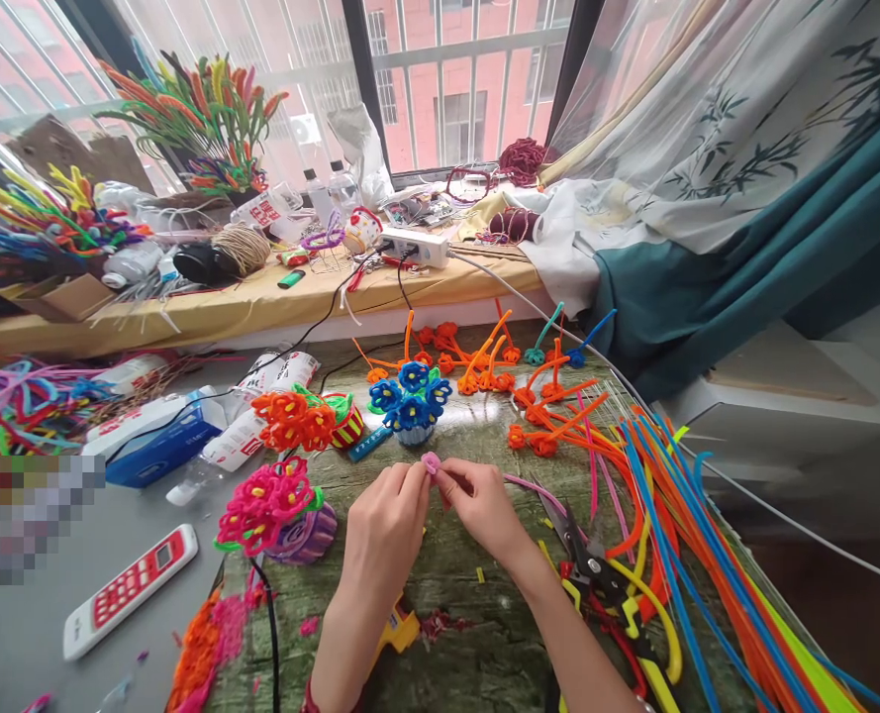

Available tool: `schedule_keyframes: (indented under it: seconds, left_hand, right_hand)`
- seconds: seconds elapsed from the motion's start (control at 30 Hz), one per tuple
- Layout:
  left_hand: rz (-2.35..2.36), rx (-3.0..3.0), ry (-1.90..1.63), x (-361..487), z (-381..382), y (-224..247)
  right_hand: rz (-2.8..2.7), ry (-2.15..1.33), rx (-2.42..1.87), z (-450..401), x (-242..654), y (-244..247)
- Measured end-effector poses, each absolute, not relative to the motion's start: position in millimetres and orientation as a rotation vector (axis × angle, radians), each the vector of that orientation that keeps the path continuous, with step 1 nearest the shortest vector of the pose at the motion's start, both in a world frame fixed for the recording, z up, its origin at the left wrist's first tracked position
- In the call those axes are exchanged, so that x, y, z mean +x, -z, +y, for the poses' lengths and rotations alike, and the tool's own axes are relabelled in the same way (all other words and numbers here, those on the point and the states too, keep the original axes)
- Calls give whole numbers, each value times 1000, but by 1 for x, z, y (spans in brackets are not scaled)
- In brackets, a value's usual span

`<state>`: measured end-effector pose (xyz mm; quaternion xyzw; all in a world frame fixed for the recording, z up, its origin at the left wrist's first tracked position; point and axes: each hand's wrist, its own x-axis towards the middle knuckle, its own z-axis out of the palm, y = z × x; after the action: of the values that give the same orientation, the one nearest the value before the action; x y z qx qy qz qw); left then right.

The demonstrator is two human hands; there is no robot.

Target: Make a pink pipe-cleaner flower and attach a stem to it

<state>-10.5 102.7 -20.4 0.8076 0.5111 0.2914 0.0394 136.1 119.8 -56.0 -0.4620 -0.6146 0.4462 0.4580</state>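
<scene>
Between my two hands, over the middle of the wooden table, is a pink pipe cleaner (pixel 431 462) bent into a small loop. My left hand (pixel 389 520) pinches it from the left, and my right hand (pixel 482 503) grips it with thumb and forefinger from the right. A length of the pipe cleaner trails out past the right hand. Just beyond the hands stands a small pot of blue pipe-cleaner flowers (pixel 412 394). Orange flowers (pixel 295 421) in a striped pot and pink flowers (pixel 268 502) in a purple pot stand to the left.
Scissors and pliers (pixel 595 566) lie by my right forearm, beside long orange, blue and yellow pipe cleaners (pixel 696 564). Orange flower heads on stems (pixel 543 396) spread across the back right. A yellow tool (pixel 397 631) lies under my left forearm. A red-and-white remote (pixel 132 591) rests far left.
</scene>
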Motion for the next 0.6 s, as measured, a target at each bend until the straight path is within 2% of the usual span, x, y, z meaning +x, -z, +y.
schedule_keyframes:
  seconds: [0.27,0.43,0.6]
  left_hand:
    - [1677,2416,-1007,-8,100,24]
    - [1550,2583,-996,-4,101,22]
    - [1287,2892,-824,-9,102,15]
  right_hand:
    - [-1484,-1043,-1166,118,134,54]
    - [-1504,-1009,-1172,118,134,52]
    - [-1514,-1030,-1180,118,137,54]
